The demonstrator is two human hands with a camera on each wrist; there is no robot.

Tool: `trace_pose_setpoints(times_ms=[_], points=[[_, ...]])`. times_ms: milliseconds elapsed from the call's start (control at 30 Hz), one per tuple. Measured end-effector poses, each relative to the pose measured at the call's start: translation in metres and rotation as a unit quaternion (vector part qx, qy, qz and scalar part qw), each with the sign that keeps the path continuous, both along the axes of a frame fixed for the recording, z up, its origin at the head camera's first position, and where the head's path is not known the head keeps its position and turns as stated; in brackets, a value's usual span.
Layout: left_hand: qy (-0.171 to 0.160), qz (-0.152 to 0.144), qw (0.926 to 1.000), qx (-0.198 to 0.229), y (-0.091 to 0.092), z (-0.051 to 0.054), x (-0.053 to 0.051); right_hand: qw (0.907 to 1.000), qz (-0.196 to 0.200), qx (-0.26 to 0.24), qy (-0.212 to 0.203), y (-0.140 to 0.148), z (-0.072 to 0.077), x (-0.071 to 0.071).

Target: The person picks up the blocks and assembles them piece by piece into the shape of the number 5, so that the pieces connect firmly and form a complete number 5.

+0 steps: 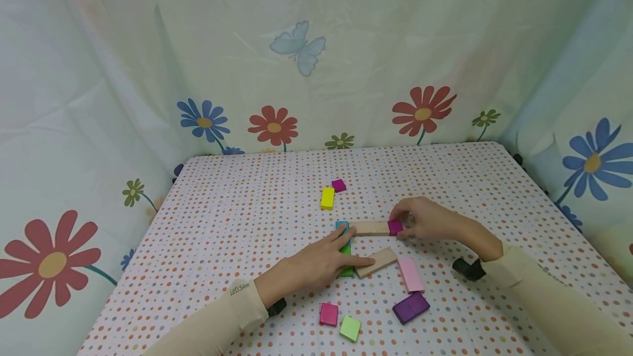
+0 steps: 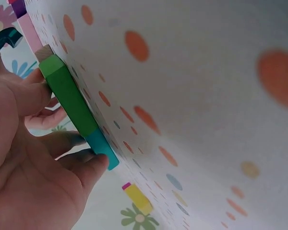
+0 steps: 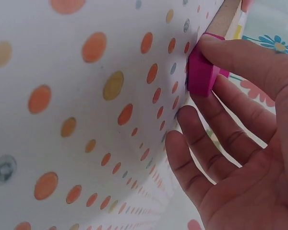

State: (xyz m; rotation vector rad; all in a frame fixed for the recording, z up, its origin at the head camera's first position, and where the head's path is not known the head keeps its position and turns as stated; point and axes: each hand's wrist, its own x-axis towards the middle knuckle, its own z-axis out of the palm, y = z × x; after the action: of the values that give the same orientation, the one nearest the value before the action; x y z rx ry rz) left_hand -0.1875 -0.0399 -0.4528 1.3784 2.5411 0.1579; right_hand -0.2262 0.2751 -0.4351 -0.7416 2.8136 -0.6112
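Observation:
At the far end of a flat wooden plank (image 1: 372,228), my right hand (image 1: 430,221) pinches a small magenta block (image 3: 199,72) between thumb and forefinger; the other fingers spread loosely. My left hand (image 1: 316,262) lies over a green block (image 2: 69,93) and a blue block (image 2: 103,149), which meet end to end. Its fingertips touch the blue block and the near end of that plank. The left thumb reaches across onto a second wooden plank (image 1: 383,261), which lies slanted beside the green block. Part of the green block is hidden under the hand in the head view.
Beyond the hands lie a yellow block (image 1: 327,199) and another magenta block (image 1: 338,185). A pink block (image 1: 411,275) and a purple block (image 1: 411,307) sit right of centre. Nearer are a dark pink block (image 1: 328,314) and a light green block (image 1: 350,328) on the dotted tablecloth (image 1: 237,202).

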Motion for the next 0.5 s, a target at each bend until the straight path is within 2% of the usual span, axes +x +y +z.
trace_pose_setpoints(times_ms=[267,433,500], points=[[0.000,0.001,1.0000,-0.002,0.0006,-0.0009,-0.0005,0.9999,0.012,0.008,-0.008,-0.0008,0.0034,-0.0005],[-0.005,0.001,1.0000,-0.002,0.0001,0.0007,-0.0002,0.9995,-0.009,0.012,-0.027,-0.0015,0.0063,-0.0056],[-0.005,0.000,1.0000,-0.001,-0.0001,0.0011,-0.0001,0.9997,-0.015,0.009,-0.020,-0.0021,0.0069,-0.0093]])
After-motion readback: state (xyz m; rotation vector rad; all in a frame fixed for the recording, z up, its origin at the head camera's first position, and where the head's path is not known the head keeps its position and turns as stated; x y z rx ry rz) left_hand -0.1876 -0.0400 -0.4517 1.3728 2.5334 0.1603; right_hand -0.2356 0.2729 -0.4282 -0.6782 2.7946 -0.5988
